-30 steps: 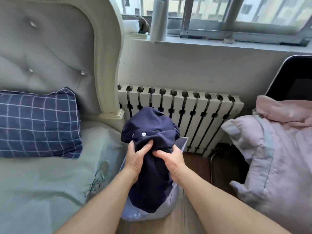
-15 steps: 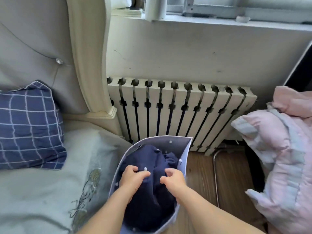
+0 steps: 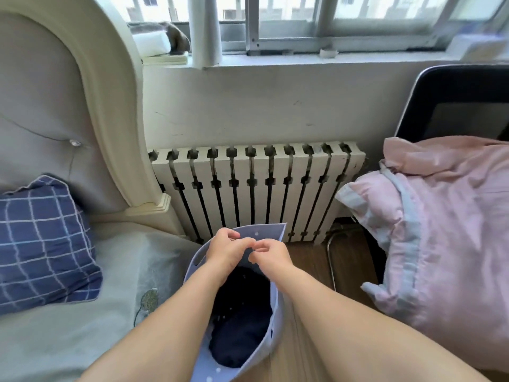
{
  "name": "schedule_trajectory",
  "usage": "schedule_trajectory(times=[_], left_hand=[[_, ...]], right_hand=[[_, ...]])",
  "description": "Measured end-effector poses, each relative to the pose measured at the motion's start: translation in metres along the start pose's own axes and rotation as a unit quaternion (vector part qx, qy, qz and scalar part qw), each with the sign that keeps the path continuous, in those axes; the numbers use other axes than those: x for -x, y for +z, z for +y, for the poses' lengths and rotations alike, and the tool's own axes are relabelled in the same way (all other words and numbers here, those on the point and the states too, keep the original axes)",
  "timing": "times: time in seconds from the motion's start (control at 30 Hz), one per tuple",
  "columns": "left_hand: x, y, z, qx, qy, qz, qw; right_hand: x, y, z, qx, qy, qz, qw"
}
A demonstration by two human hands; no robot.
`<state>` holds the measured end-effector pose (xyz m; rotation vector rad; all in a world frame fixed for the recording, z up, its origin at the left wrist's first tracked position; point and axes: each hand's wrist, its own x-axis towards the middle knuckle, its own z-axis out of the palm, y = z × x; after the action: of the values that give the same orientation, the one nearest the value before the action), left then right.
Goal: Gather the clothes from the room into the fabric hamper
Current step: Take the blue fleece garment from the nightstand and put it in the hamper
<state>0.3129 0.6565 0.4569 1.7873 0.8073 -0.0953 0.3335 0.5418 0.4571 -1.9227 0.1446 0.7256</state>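
A pale blue fabric hamper (image 3: 276, 233) with white dots stands on the floor between the bed and the radiator. A navy garment (image 3: 239, 323) lies bunched inside it. My left hand (image 3: 227, 250) and my right hand (image 3: 271, 253) hover together above the hamper's mouth, fingers loosely curled and touching each other, with nothing in them. A pink and grey-blue garment (image 3: 432, 230) is draped over something at the right.
A white radiator (image 3: 256, 188) lines the wall under the window sill. The bed with a grey sheet (image 3: 55, 321), a navy checked pillow (image 3: 41, 244) and a tufted headboard (image 3: 55, 111) fills the left. A black chair back (image 3: 454, 100) rises at the right. Wooden floor (image 3: 311, 260) shows beside the hamper.
Both hands pushed the navy garment down into the hamper, let go of it and rose above the rim. The view tilted back up.
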Motion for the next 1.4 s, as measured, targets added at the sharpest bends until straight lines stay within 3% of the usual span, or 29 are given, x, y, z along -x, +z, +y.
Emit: schedule_trajectory(times=[0.27,0.57,1.03,1.4], left_hand=[[0.048,0.038,0.088,-0.046,0.094,-0.024,0.994],[0.155,0.174,0.231,-0.088,0.236,-0.122,0.960],[0.369,0.460,0.316,-0.049,0.296,-0.321,0.898],[0.439,0.663,0.362,-0.125,0.370,-0.425,0.817]], right_hand=[[0.053,-0.090,-0.038,-0.040,-0.079,0.065,0.994],[0.139,-0.278,-0.040,-0.060,-0.143,0.208,0.966],[0.282,-0.576,0.104,-0.088,-0.112,0.383,0.913],[0.323,-0.741,0.186,-0.097,-0.032,0.517,0.850]])
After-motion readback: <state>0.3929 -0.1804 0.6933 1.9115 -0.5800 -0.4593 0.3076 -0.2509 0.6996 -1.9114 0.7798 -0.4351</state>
